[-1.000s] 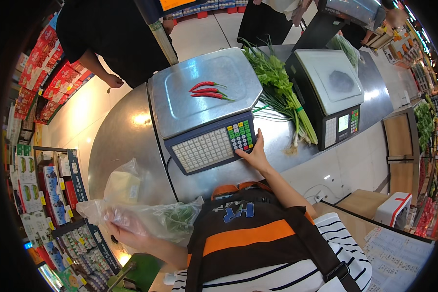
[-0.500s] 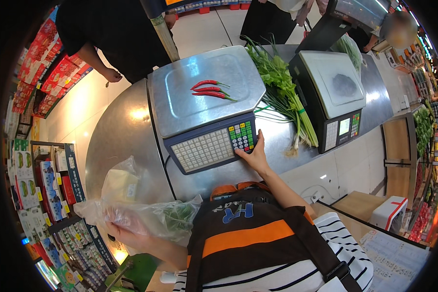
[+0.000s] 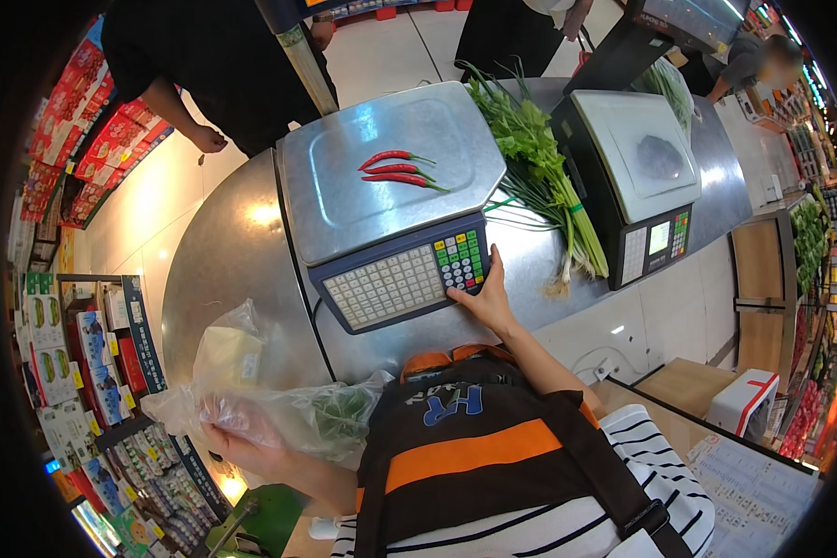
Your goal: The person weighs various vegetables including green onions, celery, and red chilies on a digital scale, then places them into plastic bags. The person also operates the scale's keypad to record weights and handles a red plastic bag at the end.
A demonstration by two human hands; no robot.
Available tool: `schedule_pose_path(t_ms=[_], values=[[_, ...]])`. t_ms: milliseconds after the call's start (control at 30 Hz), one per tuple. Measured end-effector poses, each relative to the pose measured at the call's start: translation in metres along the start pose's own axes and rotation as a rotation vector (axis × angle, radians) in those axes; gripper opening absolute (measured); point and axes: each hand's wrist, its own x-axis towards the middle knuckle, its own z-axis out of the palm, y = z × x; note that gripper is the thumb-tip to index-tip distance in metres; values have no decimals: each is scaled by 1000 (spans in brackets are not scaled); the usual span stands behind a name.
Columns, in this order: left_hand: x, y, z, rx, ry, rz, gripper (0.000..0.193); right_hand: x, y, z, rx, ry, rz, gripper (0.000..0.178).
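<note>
Three red chilies [image 3: 400,172] with green stems lie side by side on the metal pan of a weighing scale [image 3: 391,102]. My right hand [image 3: 482,299] is at the lower right corner of the scale's keypad [image 3: 386,288]. Its thumb touches the keys, and a finger stretches up along the right edge, apart from the thumb. Lower left, clear plastic partly covers the fingers of my left hand [image 3: 242,454], which are closed on a plastic bag [image 3: 279,406]. Something leafy and green shows through the bag's right end. A pale yellowish block in clear wrap [image 3: 228,353] is just beyond it.
Celery and scallions [image 3: 567,195] lie between this scale and a second scale [image 3: 637,177]. Both scales stand on a metal counter [image 3: 219,251]. A person in black [image 3: 223,65] stands across it at the left. A post [image 3: 307,65] rises behind the pan. Shelves of packages [image 3: 93,344] line the left.
The view has shifted slightly. My right thumb stays at the keypad, my left hand stays at the bag, and the chilies rest as before. A bystander at the far right has moved.
</note>
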Motion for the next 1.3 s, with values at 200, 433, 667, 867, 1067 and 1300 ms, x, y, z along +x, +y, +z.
schedule_pose_path(t_ms=[200, 433, 667, 867, 1067, 1300], values=[[-1, 0, -1, 14, 12, 25, 14, 0, -3, -2, 1, -4, 9, 112], [-2, -1, 6, 16, 80, 33, 14, 3, -4, 3, 40, 39, 22, 107], [-4, -4, 8, -70, -86, -56, 14, 4, -15, 5, -3, 44, 53, 105], [0, -4, 0, -27, -84, -27, 14, -1, -11, 2, -75, 42, -35, 107], [-5, 0, -4, -18, -27, -8, 14, 11, -10, 1, 156, 45, 98, 106], [-11, 0, -3, -97, -115, -58, 14, 18, -7, 13, 239, 114, 150, 101]])
